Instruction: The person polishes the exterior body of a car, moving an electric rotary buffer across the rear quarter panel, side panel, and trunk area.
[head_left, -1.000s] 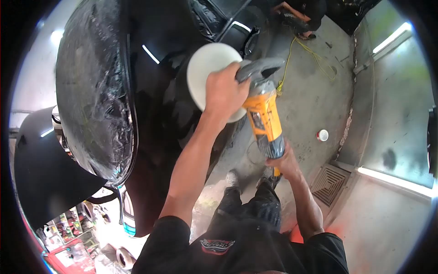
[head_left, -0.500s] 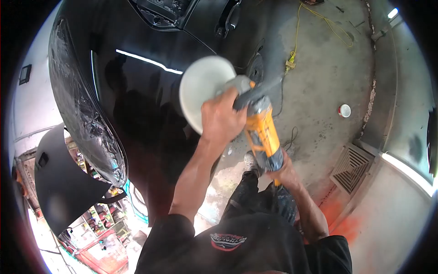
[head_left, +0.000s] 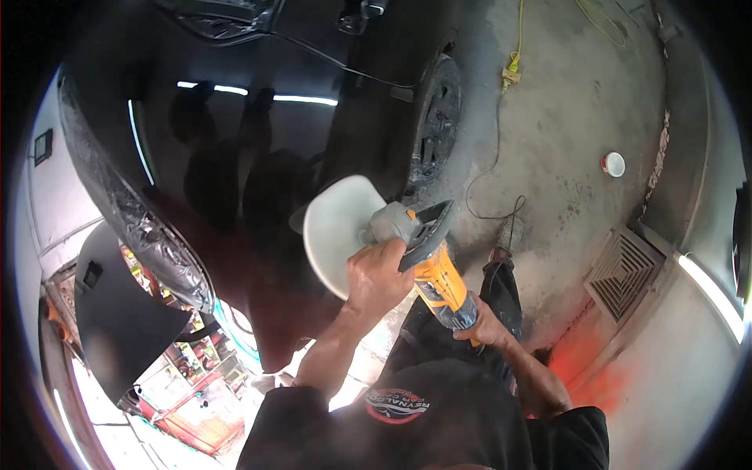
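A yellow and grey polisher with a large white round pad is in both my hands. Fingers of my left hand wrap round its grey head, just behind the pad. Farther back, my right hand grips the dark rear end of the body. The pad is turned edge-up toward the glossy black car panel; I cannot tell whether it presses on it. A black D-shaped handle sticks out from the polisher's head.
Plastic wrap covers the car's headlight area at left. A wheel stands beyond the pad. A cord runs across the floor to a yellow connector. At right are a white tub and a floor-level vent.
The polisher has come down the view, closer to my body, with both hands still on it. My view has shifted, and more of the wheel shows.
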The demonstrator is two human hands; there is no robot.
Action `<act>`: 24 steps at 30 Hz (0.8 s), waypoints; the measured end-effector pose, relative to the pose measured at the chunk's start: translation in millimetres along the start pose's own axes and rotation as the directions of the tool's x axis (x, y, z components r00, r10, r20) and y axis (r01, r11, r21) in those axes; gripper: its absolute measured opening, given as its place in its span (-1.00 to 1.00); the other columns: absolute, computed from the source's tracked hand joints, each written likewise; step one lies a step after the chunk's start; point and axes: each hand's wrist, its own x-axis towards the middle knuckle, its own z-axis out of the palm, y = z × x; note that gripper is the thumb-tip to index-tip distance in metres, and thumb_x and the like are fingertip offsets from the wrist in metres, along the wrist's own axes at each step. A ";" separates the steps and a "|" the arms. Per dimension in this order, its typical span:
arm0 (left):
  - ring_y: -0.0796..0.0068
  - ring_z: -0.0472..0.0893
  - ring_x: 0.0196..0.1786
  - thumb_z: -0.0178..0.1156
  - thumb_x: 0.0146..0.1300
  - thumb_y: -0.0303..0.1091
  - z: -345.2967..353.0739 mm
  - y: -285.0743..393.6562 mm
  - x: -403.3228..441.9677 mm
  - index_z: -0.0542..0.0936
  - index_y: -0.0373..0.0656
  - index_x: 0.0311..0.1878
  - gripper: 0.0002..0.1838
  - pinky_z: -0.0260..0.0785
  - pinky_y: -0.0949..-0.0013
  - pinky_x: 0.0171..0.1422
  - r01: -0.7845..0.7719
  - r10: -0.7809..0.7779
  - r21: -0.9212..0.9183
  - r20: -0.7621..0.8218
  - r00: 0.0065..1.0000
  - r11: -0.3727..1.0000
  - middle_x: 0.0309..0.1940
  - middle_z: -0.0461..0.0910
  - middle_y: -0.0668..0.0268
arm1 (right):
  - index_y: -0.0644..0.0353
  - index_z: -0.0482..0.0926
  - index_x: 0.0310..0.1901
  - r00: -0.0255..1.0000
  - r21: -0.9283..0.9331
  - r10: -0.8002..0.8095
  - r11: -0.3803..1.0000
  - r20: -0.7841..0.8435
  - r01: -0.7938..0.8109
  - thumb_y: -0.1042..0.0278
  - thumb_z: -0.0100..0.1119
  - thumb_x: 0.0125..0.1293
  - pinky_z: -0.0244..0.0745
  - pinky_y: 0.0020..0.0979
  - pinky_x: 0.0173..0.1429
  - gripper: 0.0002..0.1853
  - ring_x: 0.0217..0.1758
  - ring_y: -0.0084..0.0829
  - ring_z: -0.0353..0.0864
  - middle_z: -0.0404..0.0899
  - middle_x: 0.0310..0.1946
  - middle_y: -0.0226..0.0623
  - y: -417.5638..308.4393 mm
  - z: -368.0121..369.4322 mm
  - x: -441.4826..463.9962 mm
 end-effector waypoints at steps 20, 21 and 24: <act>-0.02 0.67 -0.33 0.39 -0.03 -0.33 72.5 -29.9 86.0 0.56 -0.14 -0.23 -0.71 0.50 0.03 -0.25 -0.160 0.160 0.068 0.017 0.987 0.985 -0.41 0.67 0.11 | 0.26 0.34 0.24 0.953 0.108 -0.219 0.963 -0.209 0.245 0.69 0.45 -0.08 0.56 -0.43 -0.21 -0.22 -0.26 -0.51 0.61 0.55 -0.16 -0.36 30.6 -26.3 87.5; -0.04 0.68 -0.31 0.39 -0.04 -0.36 70.1 -26.7 76.2 0.57 -0.16 -0.24 -0.72 0.52 0.04 -0.23 -0.141 0.140 0.048 0.036 0.990 0.989 -0.40 0.67 0.08 | 0.27 0.34 0.25 0.950 0.073 -0.243 0.963 -0.196 0.261 0.68 0.45 -0.08 0.56 -0.44 -0.21 -0.22 -0.26 -0.52 0.62 0.56 -0.15 -0.35 39.2 -19.5 80.6; -0.08 0.69 -0.28 0.39 -0.04 -0.42 62.6 -11.6 68.9 0.57 -0.19 -0.26 -0.74 0.53 0.03 -0.19 -0.093 0.088 0.044 0.106 0.990 0.995 -0.37 0.67 0.00 | 0.25 0.37 0.26 0.977 0.246 -0.154 0.951 -0.149 0.188 0.67 0.47 -0.08 0.55 -0.46 -0.15 -0.21 -0.21 -0.54 0.61 0.59 -0.17 -0.38 39.9 -9.4 70.4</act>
